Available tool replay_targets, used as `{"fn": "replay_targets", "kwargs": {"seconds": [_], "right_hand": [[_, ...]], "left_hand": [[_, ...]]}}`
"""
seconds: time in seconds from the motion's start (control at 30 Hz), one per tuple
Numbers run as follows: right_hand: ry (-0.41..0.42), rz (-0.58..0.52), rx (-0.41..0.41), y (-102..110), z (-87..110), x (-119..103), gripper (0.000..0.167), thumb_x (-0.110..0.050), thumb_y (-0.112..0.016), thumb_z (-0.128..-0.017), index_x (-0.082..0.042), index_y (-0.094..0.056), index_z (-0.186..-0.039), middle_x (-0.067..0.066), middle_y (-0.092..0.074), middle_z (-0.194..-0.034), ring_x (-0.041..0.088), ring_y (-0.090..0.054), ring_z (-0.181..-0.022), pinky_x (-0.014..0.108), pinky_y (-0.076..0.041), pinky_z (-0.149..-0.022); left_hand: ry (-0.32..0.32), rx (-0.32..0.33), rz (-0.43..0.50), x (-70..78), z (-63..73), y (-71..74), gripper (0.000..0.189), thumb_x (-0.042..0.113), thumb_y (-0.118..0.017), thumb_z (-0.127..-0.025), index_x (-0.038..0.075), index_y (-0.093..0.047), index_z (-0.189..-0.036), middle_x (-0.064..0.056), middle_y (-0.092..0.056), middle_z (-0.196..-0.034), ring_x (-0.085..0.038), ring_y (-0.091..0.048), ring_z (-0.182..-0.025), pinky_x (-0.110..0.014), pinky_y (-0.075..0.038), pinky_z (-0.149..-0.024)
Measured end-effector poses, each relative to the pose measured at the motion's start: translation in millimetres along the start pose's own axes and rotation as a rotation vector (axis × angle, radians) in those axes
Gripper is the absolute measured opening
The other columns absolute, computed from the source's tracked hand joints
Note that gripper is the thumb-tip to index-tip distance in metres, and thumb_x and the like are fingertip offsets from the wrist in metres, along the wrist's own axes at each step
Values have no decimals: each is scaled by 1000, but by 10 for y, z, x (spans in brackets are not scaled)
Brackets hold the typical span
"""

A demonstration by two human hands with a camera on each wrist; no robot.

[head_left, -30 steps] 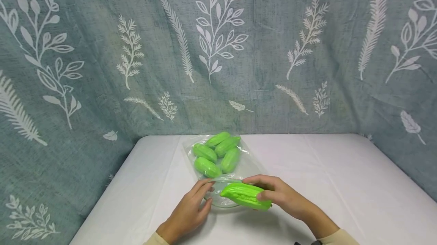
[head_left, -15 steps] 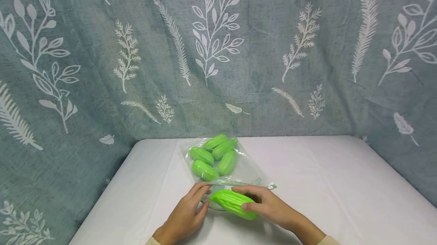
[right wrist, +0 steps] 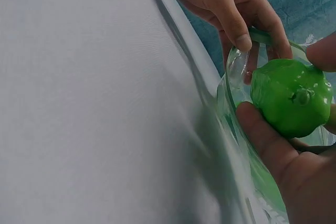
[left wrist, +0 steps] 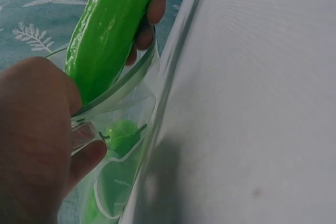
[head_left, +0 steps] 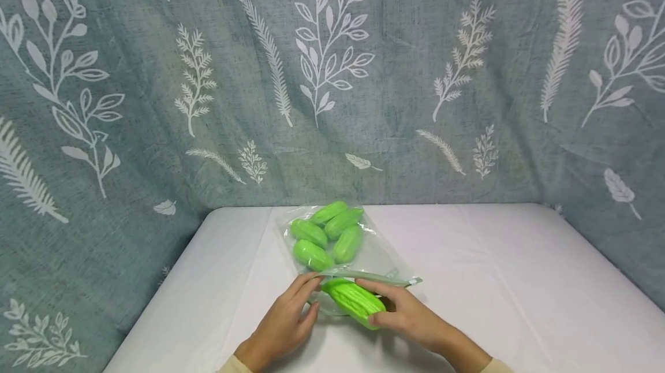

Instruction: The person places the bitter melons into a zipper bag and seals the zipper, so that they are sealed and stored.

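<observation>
A bright green, ribbed bitter melon [head_left: 354, 301] is gripped by my right hand [head_left: 410, 315], thumb on the near side and fingers over the far side. Its pointed end is at the mouth of a clear zip bag [head_left: 381, 254]; the blunt stem end [right wrist: 302, 97] faces the right wrist camera. My left hand [head_left: 283, 321] holds the bag's rim [left wrist: 123, 85] at the left, fingers inside the opening and thumb outside. Several smooth-looking green melons [head_left: 312, 254] lie inside the bag toward its far end.
The bag lies on a white-covered table [head_left: 499, 280], its mouth toward me. A grey-green curtain [head_left: 395, 96] with white leaf prints hangs behind and along the sides. White table surface extends to the left and right of the bag.
My right hand has brought the bitter melon leftward, its tip now at the bag's mouth near my left hand. The bag's right zip corner has come into view. My left hand stays at the rim.
</observation>
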State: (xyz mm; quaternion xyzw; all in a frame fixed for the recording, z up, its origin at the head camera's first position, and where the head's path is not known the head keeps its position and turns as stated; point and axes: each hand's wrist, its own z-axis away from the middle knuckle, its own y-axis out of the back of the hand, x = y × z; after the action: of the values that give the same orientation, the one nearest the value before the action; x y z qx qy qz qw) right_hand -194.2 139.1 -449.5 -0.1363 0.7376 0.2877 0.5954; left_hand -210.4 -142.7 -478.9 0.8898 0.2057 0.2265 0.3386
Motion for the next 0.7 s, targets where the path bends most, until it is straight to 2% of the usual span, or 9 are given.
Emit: {"fn": "replay_targets", "kwargs": {"seconds": [0.23,0.43,0.7], "right_hand": [[-6,8,8,32,-5,11,66,-14,-65,-91,0,-41,-151,19,-55,-136,31,-58,-112,29,-53,-90],[-60,30,85,37,-1,-2,64,-15,-66,-88,-6,-48,-149,16,-50,-143,29,-54,-115,27,-51,-90],[-152,2,206,3,-26,-38,60,-18,-65,-88,-6,-52,-146,13,-51,-144,24,-54,-101,32,-53,-71]], "left_hand": [[3,-5,6,-18,-2,-2,54,-1,-73,-85,1,-55,-136,-2,-54,-131,-13,-63,-107,-26,-55,-90],[-4,-3,5,-24,-14,-9,52,-1,-73,-85,1,-56,-134,-4,-57,-126,-12,-62,-108,-25,-54,-90],[-7,-6,0,-23,-5,3,48,1,-70,-87,0,-56,-132,-7,-58,-125,-14,-62,-110,-24,-53,-92]]}}
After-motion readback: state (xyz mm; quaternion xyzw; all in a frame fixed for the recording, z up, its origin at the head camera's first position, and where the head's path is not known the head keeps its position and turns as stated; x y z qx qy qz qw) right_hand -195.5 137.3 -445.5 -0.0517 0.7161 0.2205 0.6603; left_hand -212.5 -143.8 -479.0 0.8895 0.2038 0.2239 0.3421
